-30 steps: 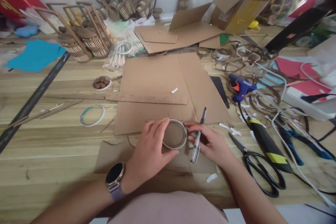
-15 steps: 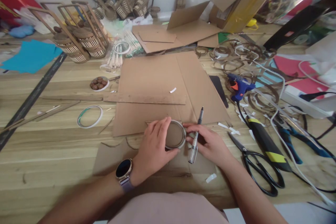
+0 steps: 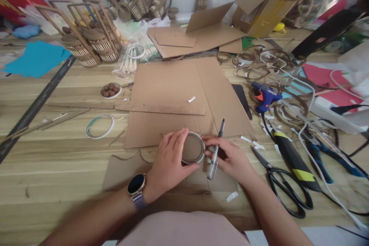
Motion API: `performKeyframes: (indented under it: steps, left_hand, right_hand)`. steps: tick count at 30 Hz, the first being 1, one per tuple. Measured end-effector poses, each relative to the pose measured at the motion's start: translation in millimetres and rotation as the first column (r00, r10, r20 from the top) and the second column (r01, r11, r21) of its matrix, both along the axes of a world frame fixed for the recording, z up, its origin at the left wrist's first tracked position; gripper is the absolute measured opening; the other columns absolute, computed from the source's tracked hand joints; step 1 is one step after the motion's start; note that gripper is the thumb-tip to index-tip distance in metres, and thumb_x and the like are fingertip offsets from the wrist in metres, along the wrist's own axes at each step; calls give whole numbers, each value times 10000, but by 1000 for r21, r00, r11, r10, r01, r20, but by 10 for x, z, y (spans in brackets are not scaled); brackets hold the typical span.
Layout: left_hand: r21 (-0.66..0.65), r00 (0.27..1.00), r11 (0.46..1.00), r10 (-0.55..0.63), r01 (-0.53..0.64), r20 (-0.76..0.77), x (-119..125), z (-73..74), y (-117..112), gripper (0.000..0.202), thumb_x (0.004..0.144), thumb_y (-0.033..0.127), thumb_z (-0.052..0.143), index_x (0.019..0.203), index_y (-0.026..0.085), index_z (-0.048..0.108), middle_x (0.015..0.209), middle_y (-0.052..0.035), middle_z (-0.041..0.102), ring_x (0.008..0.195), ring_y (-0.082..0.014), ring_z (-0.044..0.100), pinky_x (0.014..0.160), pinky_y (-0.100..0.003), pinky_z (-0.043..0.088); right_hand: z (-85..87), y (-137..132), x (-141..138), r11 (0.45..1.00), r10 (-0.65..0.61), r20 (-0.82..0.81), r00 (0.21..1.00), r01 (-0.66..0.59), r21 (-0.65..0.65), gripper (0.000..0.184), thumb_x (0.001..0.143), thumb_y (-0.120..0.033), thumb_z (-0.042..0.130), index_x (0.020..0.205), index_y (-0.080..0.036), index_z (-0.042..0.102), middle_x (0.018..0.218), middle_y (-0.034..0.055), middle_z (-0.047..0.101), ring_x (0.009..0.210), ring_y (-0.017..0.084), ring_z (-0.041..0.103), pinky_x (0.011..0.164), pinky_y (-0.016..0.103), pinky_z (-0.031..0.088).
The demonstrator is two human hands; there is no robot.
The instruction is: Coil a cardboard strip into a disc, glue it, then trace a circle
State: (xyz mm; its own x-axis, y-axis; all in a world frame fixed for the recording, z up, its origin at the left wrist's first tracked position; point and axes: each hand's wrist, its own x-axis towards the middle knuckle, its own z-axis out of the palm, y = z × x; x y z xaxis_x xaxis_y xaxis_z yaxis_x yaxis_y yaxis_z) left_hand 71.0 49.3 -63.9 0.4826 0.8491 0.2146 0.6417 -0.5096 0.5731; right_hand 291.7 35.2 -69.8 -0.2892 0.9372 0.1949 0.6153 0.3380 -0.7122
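My left hand [image 3: 170, 157], with a watch on its wrist, curls around the left side of a thin ring [image 3: 203, 148]. The ring lies flat on a brown cardboard piece [image 3: 123, 173] near the table's front edge. My right hand [image 3: 232, 159] holds a pen [image 3: 214, 161] between its fingers, the dark tip pointing away from me. Fingertips of that hand touch the ring's right side. Beyond the ring lies a large cardboard sheet [image 3: 170, 80] with a long narrow strip [image 3: 161, 108] across it.
Scissors [image 3: 285, 188], a black-and-yellow tool handle [image 3: 296, 161], pliers [image 3: 319, 153] and a blue glue gun [image 3: 265, 96] lie to the right among cords and paper scraps. At left are a white-green ring [image 3: 99, 136], a dish of nuts [image 3: 110, 90] and small slatted baskets [image 3: 83, 52].
The view has shifted slightly, so the table's things appear a little further right. Both hands keep their places on the ring, and the pen stays in my right hand.
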Motion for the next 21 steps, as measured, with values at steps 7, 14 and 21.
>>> performKeyframes:
  steps: [7, 14, 21]
  left_hand:
    - [-43, 999, 999, 16, -14, 47, -11, 22, 9, 887, 716, 236, 795, 1440, 205, 283, 1313, -142, 561, 1194, -336, 491, 1000, -521, 451]
    - [-47, 997, 999, 26, -22, 74, -3, -21, 6, 939, 715, 217, 797, 1461, 221, 226, 1338, -137, 556, 1202, -334, 471, 999, -533, 443]
    - [-67, 997, 996, 61, -57, 47, 2, -25, 1, 1014, 672, 231, 833, 1467, 193, 205, 1333, -125, 588, 1213, -344, 436, 1019, -539, 401]
  right_hand:
    - [-8, 12, -2, 1000, -2, -11, 1000, 2, -2, 129, 881, -226, 608, 1006, -257, 597, 1110, 64, 738, 999, 218, 706, 854, 366, 562]
    - [20, -12, 5, 999, -35, -22, 999, 34, -21, 115, 895, -258, 592, 1008, -256, 612, 1135, 72, 730, 1023, 232, 700, 862, 374, 556]
    - [110, -132, -19, 950, -283, -91, 955, 292, 108, 245, 977, -342, 434, 1101, -266, 631, 896, 46, 736, 823, 214, 693, 721, 342, 550]
